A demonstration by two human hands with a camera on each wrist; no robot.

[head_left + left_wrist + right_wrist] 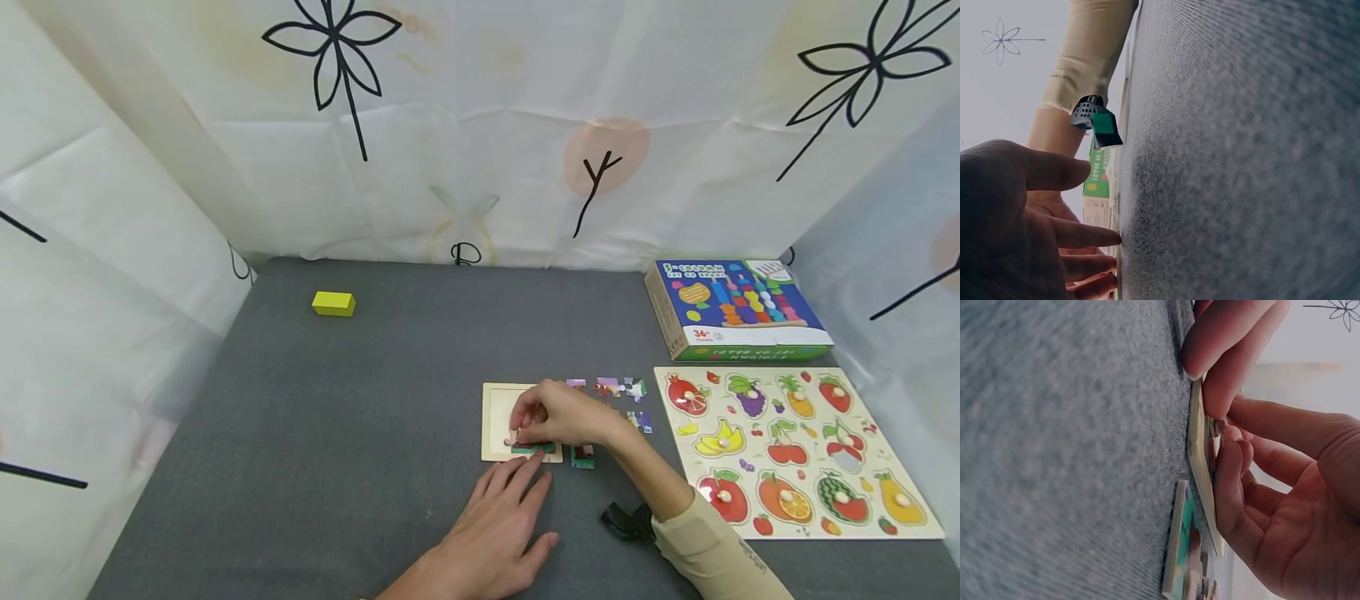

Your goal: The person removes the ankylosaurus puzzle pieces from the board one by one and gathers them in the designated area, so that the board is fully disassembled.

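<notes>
A small wooden puzzle tray (490,417) lies on the grey table. My right hand (558,414) is over it, pinching a small puzzle piece (1219,427) between thumb and fingertips; its picture is mostly hidden. A green-edged strip of puzzle (534,449) shows inside the tray's near side. My left hand (491,533) lies flat with its fingers straight, fingertips touching the tray's near edge. Loose jigsaw pieces lie right of the tray: a green and brown one (582,457), a black and white one (634,388), and others partly covered by the right hand.
A wooden fruit peg board (757,492) lies at the right, below a blue toy box (738,304). A yellow block (333,304) sits at the far left. Beneath the right forearm shows a black wrist device (626,522). White printed cloth (480,142) hangs behind the table.
</notes>
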